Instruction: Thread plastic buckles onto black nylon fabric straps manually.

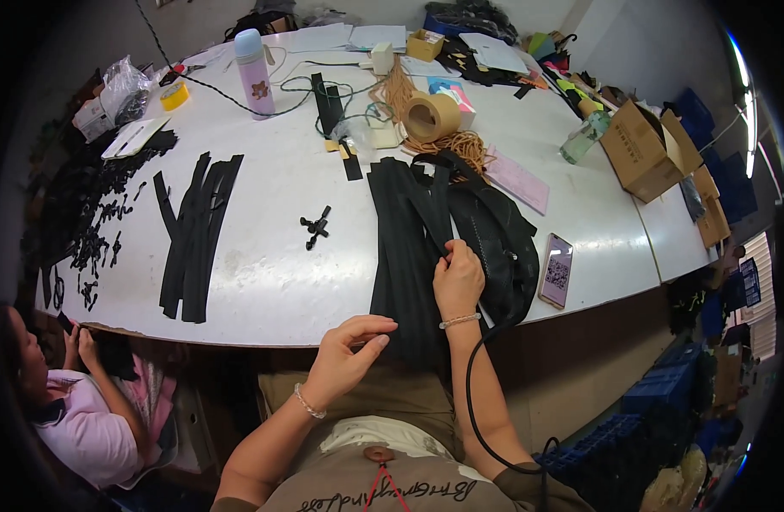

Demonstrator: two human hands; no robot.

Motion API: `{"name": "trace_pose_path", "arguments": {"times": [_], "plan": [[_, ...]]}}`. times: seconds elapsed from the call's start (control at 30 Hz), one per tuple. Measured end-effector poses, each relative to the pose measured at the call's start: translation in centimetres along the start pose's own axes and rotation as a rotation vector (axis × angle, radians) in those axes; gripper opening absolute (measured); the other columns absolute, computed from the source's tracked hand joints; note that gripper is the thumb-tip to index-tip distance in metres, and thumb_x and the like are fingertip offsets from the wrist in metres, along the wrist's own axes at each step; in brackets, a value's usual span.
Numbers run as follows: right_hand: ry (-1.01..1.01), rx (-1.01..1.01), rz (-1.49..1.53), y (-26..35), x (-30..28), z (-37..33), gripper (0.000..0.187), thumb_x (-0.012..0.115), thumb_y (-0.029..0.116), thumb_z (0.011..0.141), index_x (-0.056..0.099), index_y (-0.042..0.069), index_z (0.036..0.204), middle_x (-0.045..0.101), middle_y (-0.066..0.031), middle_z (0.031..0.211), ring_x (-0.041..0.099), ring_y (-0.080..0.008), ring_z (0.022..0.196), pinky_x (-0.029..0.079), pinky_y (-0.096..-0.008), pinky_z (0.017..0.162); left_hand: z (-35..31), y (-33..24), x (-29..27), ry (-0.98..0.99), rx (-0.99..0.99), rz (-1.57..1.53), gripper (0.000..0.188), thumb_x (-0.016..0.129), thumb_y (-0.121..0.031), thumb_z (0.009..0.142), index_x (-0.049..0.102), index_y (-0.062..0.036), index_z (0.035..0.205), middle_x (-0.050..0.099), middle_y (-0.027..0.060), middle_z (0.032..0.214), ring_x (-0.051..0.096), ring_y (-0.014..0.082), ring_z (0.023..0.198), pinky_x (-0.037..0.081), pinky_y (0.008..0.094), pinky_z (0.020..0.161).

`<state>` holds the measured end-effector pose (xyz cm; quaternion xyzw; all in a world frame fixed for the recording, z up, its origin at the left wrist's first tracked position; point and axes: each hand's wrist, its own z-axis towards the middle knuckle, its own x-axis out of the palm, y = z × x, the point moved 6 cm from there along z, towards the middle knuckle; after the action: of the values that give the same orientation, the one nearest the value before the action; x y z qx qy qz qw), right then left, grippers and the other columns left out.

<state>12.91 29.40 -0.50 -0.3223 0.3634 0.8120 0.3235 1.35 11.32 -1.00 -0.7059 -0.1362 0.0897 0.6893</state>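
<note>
A stack of long black strips [400, 230], which look like zipper tapes, lies in front of me and hangs over the table's near edge. My right hand [458, 277] is closed on the upper part of one black strip [437, 213] at the stack's right side. Just left of the stack's lower end, my left hand [351, 352] is open, thumb and fingers apart, holding nothing. A black bag [499, 247] with a zipper lies right of the strips. Several small black pieces [317, 227], perhaps zipper pulls, sit together left of the stack.
More black strips [196, 239] lie at the left, beyond them a heap of small black parts [102, 205]. A tape roll [432, 118], bottle [253, 72], phone [556, 271] and cardboard box [648, 149] stand or lie around. A black cable [470, 384] passes my right arm. Another person [89, 418] sits at the left.
</note>
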Motion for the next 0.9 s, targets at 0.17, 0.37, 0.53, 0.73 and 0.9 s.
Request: {"name": "trace_pose_path", "arguments": {"times": [0.17, 0.37, 0.53, 0.73, 0.9], "plan": [[0.059, 0.034, 0.138, 0.0, -0.6, -0.1, 0.015, 0.061, 0.011, 0.079, 0.065, 0.005, 0.092, 0.057, -0.0098, 0.078, 0.058, -0.0281, 0.072, 0.047, -0.0372, 0.064, 0.7, 1.4, 0.5, 0.103, -0.083, -0.032, 0.026, 0.056, -0.003, 0.086, 0.059, -0.001, 0.111, 0.059, 0.0091, 0.112, 0.058, 0.0147, 0.1, 0.046, 0.0262, 0.087], [0.095, -0.304, 0.183, 8.1, -6.5, -3.7, 0.024, 0.058, 0.0, 0.075, 0.064, 0.004, 0.098, 0.049, -0.0087, 0.072, 0.053, -0.0259, 0.061, 0.043, -0.0353, 0.055, 1.8, 1.6, -1.0, -0.196, -0.16, -0.549, 0.038, 0.05, -0.009, 0.091, 0.045, -0.0003, 0.127, 0.054, 0.0129, 0.12, 0.054, 0.0166, 0.107, 0.049, 0.027, 0.085], [0.333, -0.484, 0.366, 11.7, -6.3, -9.3, 0.021, 0.062, 0.006, 0.075, 0.062, 0.001, 0.096, 0.048, -0.0072, 0.071, 0.051, -0.0205, 0.061, 0.041, -0.0314, 0.054, 1.5, 1.0, -2.4, -0.214, -0.081, -0.434, 0.029, 0.047, -0.011, 0.093, 0.05, -0.0003, 0.119, 0.061, 0.0122, 0.108, 0.062, 0.0144, 0.087, 0.053, 0.0247, 0.071], [0.391, 0.05, 0.865, 9.4, -6.1, -7.5, 0.02, 0.065, 0.001, 0.077, 0.06, -0.001, 0.096, 0.057, -0.0058, 0.08, 0.051, -0.0081, 0.059, 0.041, -0.0205, 0.051, -0.8, 0.2, -4.3, -0.001, -0.266, -0.163, 0.018, 0.05, -0.009, 0.09, 0.061, -0.0001, 0.101, 0.067, 0.007, 0.091, 0.061, 0.007, 0.073, 0.051, 0.0208, 0.063], [0.789, 0.411, 1.222, 8.5, -2.3, -7.0, 0.014, 0.057, 0.005, 0.086, 0.058, -0.003, 0.097, 0.056, -0.0014, 0.071, 0.049, -0.0037, 0.057, 0.04, -0.0169, 0.05, -3.3, -0.8, -2.7, 0.074, -0.342, -0.265, 0.02, 0.05, -0.007, 0.089, 0.06, 0.0015, 0.105, 0.067, 0.0067, 0.09, 0.061, 0.0063, 0.075, 0.05, 0.0208, 0.064]]}}
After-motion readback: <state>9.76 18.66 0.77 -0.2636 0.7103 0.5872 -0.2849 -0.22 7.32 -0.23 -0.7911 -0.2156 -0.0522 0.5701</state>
